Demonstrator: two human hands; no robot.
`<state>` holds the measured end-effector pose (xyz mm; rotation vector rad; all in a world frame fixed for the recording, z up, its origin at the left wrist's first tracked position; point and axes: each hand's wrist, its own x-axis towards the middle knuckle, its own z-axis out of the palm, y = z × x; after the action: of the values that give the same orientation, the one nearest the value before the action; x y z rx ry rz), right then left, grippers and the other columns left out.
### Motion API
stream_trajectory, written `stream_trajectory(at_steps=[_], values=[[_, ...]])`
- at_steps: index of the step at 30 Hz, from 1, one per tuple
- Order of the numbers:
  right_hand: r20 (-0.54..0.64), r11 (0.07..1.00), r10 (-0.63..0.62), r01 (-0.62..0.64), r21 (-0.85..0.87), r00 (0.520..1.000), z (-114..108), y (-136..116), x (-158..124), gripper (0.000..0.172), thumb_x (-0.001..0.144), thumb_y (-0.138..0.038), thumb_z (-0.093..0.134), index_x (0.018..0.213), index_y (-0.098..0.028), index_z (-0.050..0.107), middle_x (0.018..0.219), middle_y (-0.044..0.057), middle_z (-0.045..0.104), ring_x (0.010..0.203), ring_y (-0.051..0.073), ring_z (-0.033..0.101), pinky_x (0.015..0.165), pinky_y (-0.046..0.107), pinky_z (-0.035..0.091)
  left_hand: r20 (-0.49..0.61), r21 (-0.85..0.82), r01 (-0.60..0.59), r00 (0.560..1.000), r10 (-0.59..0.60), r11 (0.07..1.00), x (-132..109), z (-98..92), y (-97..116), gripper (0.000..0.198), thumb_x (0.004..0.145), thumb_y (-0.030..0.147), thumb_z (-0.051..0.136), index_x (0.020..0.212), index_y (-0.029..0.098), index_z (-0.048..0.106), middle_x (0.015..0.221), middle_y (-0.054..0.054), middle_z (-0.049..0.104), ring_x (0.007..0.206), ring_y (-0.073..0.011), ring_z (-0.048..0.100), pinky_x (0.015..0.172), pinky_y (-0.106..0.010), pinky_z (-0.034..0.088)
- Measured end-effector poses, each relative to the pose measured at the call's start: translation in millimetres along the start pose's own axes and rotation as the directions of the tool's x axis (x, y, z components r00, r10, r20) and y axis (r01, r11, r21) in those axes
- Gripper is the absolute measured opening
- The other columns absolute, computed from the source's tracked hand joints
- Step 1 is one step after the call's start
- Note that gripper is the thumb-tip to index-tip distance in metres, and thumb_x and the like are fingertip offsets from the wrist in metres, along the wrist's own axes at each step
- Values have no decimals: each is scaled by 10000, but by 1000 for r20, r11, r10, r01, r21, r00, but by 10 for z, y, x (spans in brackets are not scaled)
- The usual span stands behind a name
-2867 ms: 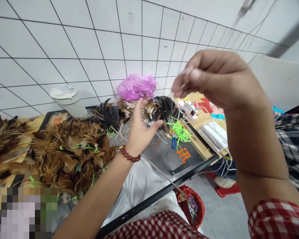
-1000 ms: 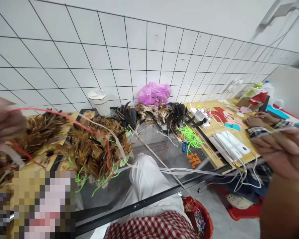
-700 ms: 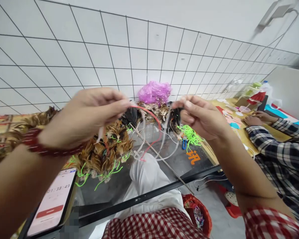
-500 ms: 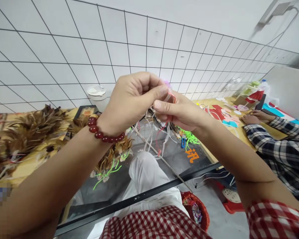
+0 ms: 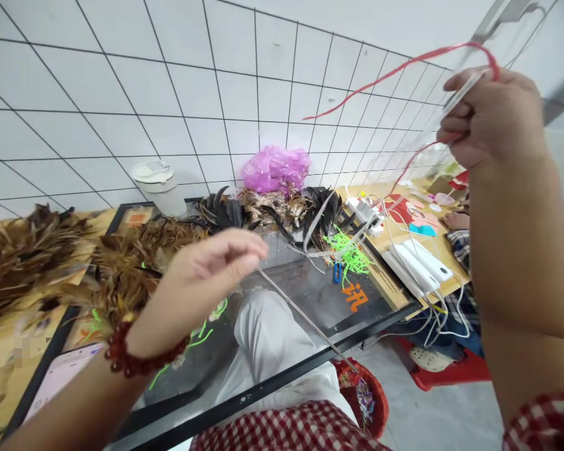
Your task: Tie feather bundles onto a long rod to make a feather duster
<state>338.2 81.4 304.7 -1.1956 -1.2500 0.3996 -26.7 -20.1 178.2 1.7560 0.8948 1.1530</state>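
My right hand (image 5: 498,119) is raised at the upper right, closed in a fist around a red ribbon (image 5: 404,62). One end of the ribbon trails left across the wall; another strand hangs below the fist. A narrow white strip (image 5: 463,97) also sticks out of this fist. My left hand (image 5: 211,269), with a dark red bead bracelet (image 5: 122,354), is over the dark glass tabletop, its fingers loosely curved and the thumb close to them. I see nothing between them. A thin stick (image 5: 305,319) runs from beneath its fingertips toward the front edge.
Brown feathers (image 5: 28,257) cover the left side; black feathers (image 5: 326,213) and a pink plastic bag (image 5: 277,169) lie at the back. Green strings (image 5: 350,254), a white power bank-like block (image 5: 418,266) and a lidded white cup (image 5: 157,188) stand around. A red basket (image 5: 380,401) is below.
My hands have parted from each other. The right swung up and right, carrying the red ribbon; the left dropped down and left. The pink bag at the back is now uncovered.
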Motion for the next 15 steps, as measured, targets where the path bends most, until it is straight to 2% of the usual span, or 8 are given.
stream_trajectory(at_steps=[3,6,8,9,12,15], values=[[-52,999,34,-35,0,998,-53,169,184,113,794,-101,470,814,-184,544,571,-61,258,455,46,182,513,303,107,204,28,103,973,-106,994,-318,148,-301,125,852,238,573,830,182,682,934,-62,680,896,-165,625,806,-276,503],[-68,987,162,-161,20,984,116,332,317,163,828,-98,416,904,-165,544,598,-65,263,473,53,159,527,295,139,318,36,187,929,-189,982,-596,374,-628,166,879,249,530,835,171,670,881,-59,674,855,-152,623,786,-264,488],[-69,973,225,-228,-24,972,286,424,420,189,872,-116,380,983,-153,528,620,-61,331,484,54,156,533,282,169,313,62,233,919,-241,970,-763,512,-831,183,886,258,516,827,167,663,864,-56,670,836,-147,618,789,-265,477],[-73,972,217,-223,-72,973,370,469,481,206,891,-128,364,1031,-144,515,647,-51,390,487,50,166,535,276,181,291,80,250,920,-262,965,-837,568,-919,187,890,257,507,831,168,660,870,-56,668,843,-147,616,799,-268,472],[-99,959,87,-110,-263,991,574,629,696,285,928,-161,327,1168,-91,464,825,42,559,494,29,212,531,269,206,278,93,260,920,-276,961,-999,665,-1104,192,895,254,491,832,169,652,878,-57,664,848,-150,610,798,-270,468],[-109,901,40,-83,-425,993,701,883,890,357,950,-175,271,1243,-27,409,981,159,593,507,23,286,523,273,229,266,100,245,927,-263,964,-1043,683,-1194,209,905,264,467,845,171,645,882,-63,660,845,-151,607,788,-268,470]])
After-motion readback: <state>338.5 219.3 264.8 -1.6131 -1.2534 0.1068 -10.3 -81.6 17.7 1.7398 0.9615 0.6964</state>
